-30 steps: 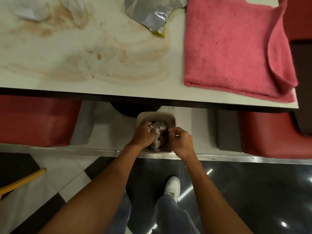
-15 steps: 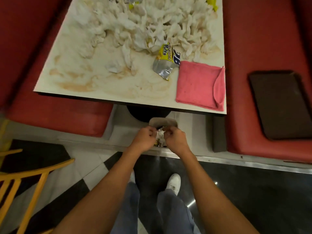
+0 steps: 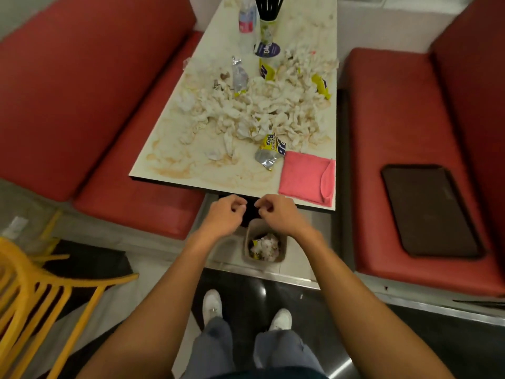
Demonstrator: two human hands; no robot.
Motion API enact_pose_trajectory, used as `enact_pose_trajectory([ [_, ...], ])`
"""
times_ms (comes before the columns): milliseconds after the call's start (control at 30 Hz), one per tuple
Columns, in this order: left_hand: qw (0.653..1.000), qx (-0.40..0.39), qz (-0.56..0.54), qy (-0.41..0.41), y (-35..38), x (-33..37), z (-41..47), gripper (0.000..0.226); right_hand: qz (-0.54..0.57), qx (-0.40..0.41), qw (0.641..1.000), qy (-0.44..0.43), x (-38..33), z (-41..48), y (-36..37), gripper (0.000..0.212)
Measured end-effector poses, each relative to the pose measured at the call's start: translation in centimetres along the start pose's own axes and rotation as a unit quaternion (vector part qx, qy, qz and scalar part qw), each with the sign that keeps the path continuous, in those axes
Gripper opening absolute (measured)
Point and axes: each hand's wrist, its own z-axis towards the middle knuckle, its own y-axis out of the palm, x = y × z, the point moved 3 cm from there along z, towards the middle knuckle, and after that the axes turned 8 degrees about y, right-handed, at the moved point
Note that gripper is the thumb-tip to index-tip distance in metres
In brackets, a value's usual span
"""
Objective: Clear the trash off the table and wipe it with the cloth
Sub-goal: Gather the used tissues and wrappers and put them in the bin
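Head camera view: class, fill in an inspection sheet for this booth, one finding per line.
Surface: table smeared with brown stains.
Job's things: pink cloth folded at the near right corner; bin on the floor, partly filled.
Clutter: heap of crumpled napkins, snack wrapper, bottle.
Hands: left hand and right hand empty, loosely curled above the bin.
Cables: nothing seen.
Surroundings: red benches both sides, dark tray on the right one, yellow chair.
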Motion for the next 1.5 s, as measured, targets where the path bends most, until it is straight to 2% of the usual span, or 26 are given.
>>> enact_pose_trajectory([
  [300, 0.997, 0.056, -0.009, 0.053, -6.2, 3.2, 3.8, 0.021, -0.022, 0.047, 0.998, -0.039, -7.0, 3.6, -3.8, 0.027],
  [467, 0.994, 0.075, -0.032, 0.074, -9.9, 2.0, 7.3, 0.020, 0.002, 0.064, 0.998, -0.011, -9.8, 7.3, -2.7, 0.030],
  [600, 0.994, 0.075, -0.037, 0.075, -13.0, 0.3, 10.7, 0.022, -0.013, 0.090, 0.996, 0.024, -11.4, 11.1, -1.1, 0.049],
  [700, 0.994, 0.069, -0.032, 0.076, -14.8, -1.3, 12.9, 0.024, -0.032, 0.119, 0.991, 0.054, -12.2, 14.0, 0.2, 0.074],
  [833, 0.995, 0.058, -0.036, 0.074, -16.0, -3.5, 15.1, 0.024, -0.083, 0.118, 0.985, 0.093, -13.3, 16.7, 1.6, 0.108],
  [967, 0.995, 0.056, -0.042, 0.072, -16.7, -5.3, 16.7, 0.024, -0.101, 0.108, 0.982, 0.113, -14.3, 18.9, 2.8, 0.117],
  [1133, 0.994, 0.066, -0.054, 0.074, -17.4, -6.4, 17.8, 0.022, -0.059, 0.121, 0.982, 0.133, -15.5, 21.3, 3.5, 0.122],
  [1200, 0.991, 0.079, -0.068, 0.079, -17.7, -6.6, 18.1, 0.021, -0.046, 0.133, 0.980, 0.143, -15.8, 22.3, 3.4, 0.114],
  [1333, 0.987, 0.102, -0.091, 0.084, -18.3, -6.9, 18.7, 0.020, -0.061, 0.163, 0.977, 0.122, -16.4, 23.5, 3.4, 0.072],
  [1500, 0.986, 0.107, -0.103, 0.078, -18.6, -7.6, 19.0, 0.022, -0.103, 0.174, 0.978, 0.055, -17.0, 24.4, 3.7, 0.065],
])
